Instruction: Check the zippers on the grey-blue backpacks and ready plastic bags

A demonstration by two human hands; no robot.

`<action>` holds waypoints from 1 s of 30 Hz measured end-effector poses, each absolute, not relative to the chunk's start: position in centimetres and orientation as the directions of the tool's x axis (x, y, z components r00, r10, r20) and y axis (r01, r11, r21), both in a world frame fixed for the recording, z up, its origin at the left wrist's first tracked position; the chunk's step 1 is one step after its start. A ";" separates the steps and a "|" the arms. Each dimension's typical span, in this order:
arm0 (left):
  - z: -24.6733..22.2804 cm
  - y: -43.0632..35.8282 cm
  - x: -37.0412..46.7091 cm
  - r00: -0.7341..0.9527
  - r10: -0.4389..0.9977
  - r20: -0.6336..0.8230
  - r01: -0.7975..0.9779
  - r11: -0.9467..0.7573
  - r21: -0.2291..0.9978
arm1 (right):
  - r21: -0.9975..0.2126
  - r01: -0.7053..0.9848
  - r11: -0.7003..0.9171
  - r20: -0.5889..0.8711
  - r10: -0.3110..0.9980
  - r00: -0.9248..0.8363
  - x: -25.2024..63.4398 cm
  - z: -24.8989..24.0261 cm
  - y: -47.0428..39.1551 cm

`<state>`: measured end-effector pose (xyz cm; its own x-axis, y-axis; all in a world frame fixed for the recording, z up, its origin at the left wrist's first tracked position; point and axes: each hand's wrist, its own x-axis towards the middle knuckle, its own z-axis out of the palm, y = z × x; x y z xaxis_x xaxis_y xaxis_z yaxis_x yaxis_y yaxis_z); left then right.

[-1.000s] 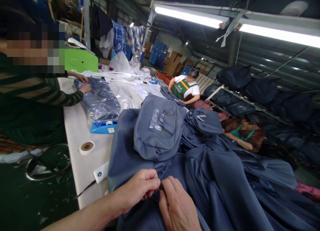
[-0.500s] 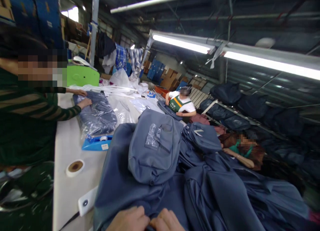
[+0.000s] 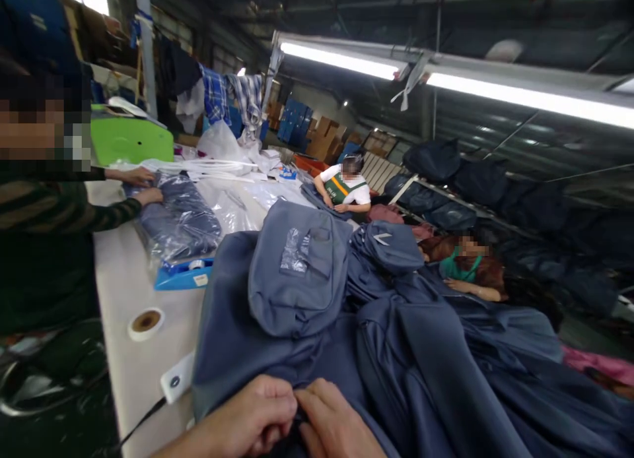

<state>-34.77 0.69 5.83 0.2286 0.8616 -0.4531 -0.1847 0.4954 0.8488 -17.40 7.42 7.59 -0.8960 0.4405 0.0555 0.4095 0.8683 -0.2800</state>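
A large blue-grey fabric bag (image 3: 228, 339) lies on the table in front of me. My left hand (image 3: 260, 408) is closed in a pinch at its near edge. Right beside it, my right hand (image 3: 334, 415) is also closed, with fingers bent over the same dark fabric. Exactly which part of the bag lies between the fingers is hidden. A smaller blue-grey bag (image 3: 300, 280) with a clear window pocket and a strap rests on top, beyond my hands. More blue-grey bags (image 3: 421, 339) are heaped on the right.
On the white table (image 3: 119, 266) to the left are a tape roll (image 3: 146, 324), a blue tape dispenser (image 3: 183, 274) and a white device (image 3: 177, 379) with a cord. A co-worker's hands (image 3: 143, 187) press on a plastic-wrapped bag (image 3: 181, 214). Two other people (image 3: 344, 186) work farther back.
Both my hands have come further into view, with the wrists now showing, and stay close together on the bag. The camera view has shifted slightly. The co-worker's hands remain on the wrapped bag.
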 end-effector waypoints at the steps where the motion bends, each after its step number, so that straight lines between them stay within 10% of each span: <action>1: 6.3 0.4 -34.8 0.223 0.852 -0.473 -0.210 0.516 0.830 | -0.372 0.401 0.837 0.016 0.438 -0.899 -17.3 8.2 7.4; 5: 7.7 0.4 -34.9 0.201 0.868 -0.454 -0.197 0.490 0.849 | -0.507 0.412 0.758 -0.052 0.450 -0.892 -17.2 10.0 7.2; 16: 5.1 0.4 -35.2 0.160 0.947 -0.279 0.167 0.252 0.953 | -0.053 0.405 0.913 0.125 0.409 -0.904 -16.9 5.1 8.5; 20: 3.7 -1.0 -35.0 0.156 0.987 0.021 0.701 -0.126 0.702 | -0.059 0.406 0.912 0.137 0.410 -0.902 -17.1 5.9 8.8; 24: 3.1 -0.8 -34.5 0.233 0.967 0.097 0.877 -0.253 0.408 | -0.067 0.408 0.910 0.135 0.414 -0.900 -17.2 5.7 8.9; 30: 3.3 0.5 -34.7 0.202 0.974 0.107 0.834 -0.228 0.502 | -0.044 0.426 0.903 0.094 0.429 -0.899 -17.3 5.1 9.0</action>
